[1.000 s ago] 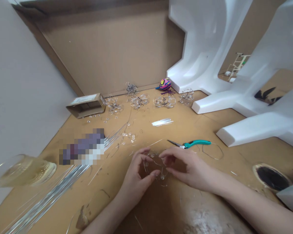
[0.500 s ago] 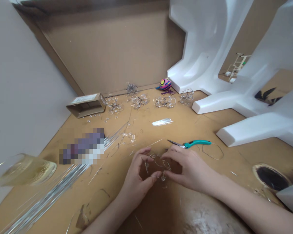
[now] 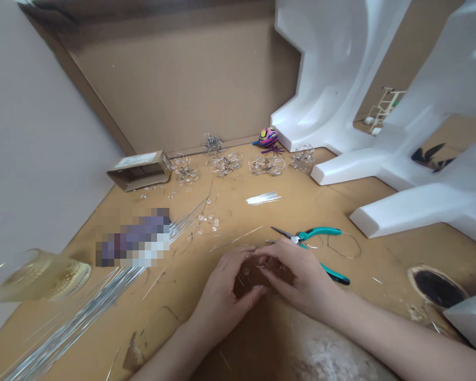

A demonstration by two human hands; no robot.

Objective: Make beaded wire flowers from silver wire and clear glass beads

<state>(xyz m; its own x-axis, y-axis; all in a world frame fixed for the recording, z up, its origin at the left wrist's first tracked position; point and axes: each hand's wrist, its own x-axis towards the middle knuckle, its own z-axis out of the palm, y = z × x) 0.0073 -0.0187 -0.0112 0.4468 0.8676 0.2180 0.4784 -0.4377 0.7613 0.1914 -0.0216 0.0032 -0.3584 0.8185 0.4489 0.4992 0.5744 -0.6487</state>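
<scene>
My left hand [image 3: 222, 291] and my right hand [image 3: 297, 278] meet low in the middle of the brown board, fingers curled toward each other. Between the fingertips sits a small piece of bent thin wire with clear beads [image 3: 250, 271], pinched from both sides. Teal-handled pliers [image 3: 313, 241] lie on the board just behind my right hand, untouched. A loop of thin wire [image 3: 347, 246] lies to the right of the pliers.
Long silver wires [image 3: 87, 312] fan out at the left beside a clear dish [image 3: 35, 275]. Finished bead-and-wire flowers [image 3: 226, 164], a small cardboard box [image 3: 138, 170] and a colourful toy [image 3: 267, 137] line the back. White foam blocks [image 3: 400, 159] stand at right, near a dark hole [image 3: 436, 286].
Both hands have drawn closer together around the wire piece, and my right hand slid slightly toward me, uncovering the second handle of the pliers.
</scene>
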